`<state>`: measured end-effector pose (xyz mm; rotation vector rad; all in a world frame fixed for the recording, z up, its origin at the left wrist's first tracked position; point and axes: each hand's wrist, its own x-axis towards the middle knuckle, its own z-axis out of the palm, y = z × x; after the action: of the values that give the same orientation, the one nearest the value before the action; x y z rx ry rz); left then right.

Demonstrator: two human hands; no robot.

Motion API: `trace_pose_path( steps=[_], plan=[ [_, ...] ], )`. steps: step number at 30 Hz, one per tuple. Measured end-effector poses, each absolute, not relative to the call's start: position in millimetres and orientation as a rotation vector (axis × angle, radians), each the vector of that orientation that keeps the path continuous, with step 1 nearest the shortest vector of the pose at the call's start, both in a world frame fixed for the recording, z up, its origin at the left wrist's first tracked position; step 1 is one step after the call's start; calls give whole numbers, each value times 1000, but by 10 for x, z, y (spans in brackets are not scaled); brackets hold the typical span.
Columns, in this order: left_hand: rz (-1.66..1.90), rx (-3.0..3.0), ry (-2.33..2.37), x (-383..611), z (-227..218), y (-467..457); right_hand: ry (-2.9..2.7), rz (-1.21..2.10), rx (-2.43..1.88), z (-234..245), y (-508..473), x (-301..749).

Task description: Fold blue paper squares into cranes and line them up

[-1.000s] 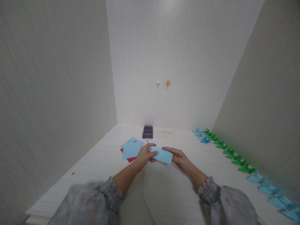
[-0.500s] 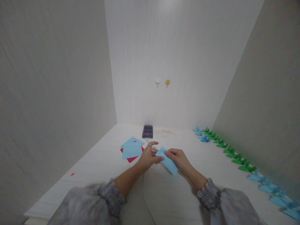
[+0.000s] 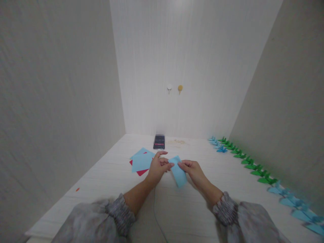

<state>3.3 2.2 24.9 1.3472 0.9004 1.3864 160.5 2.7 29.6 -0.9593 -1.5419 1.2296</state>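
Note:
A light blue sheet of origami paper (image 3: 179, 176), folded into a narrow rectangle, is held up over the table between both hands. My left hand (image 3: 158, 167) pinches its upper left edge between thumb and fingers, with the index finger raised. At the upper right edge, my right hand (image 3: 193, 169) grips the paper with the thumb on top. Just left of my left hand lie loose square sheets, light blue paper (image 3: 142, 162) over red paper (image 3: 143, 172).
A phone (image 3: 159, 142) stands at the table's back, and a white cable (image 3: 155, 206) runs toward me. Folded green cranes (image 3: 249, 162) and blue cranes (image 3: 291, 201) line the right wall. An orange scrap (image 3: 77, 189) lies left. Two hooks (image 3: 180, 88) hang on the back wall.
The folded paper has turned more upright, its lower end swinging left. My left hand has shifted slightly up and left and now pinches the paper's edge.

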Motion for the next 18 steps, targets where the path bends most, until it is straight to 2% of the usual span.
trace_pose_path(
  steps=[10,18],
  plan=[
    [1451,1275,871,53,308,-13,-1528,1273,-868,357,-32,1575],
    [1388,1294,783,107,300,-65,-1535,1025,-989,368,-62,1509]
  ],
)
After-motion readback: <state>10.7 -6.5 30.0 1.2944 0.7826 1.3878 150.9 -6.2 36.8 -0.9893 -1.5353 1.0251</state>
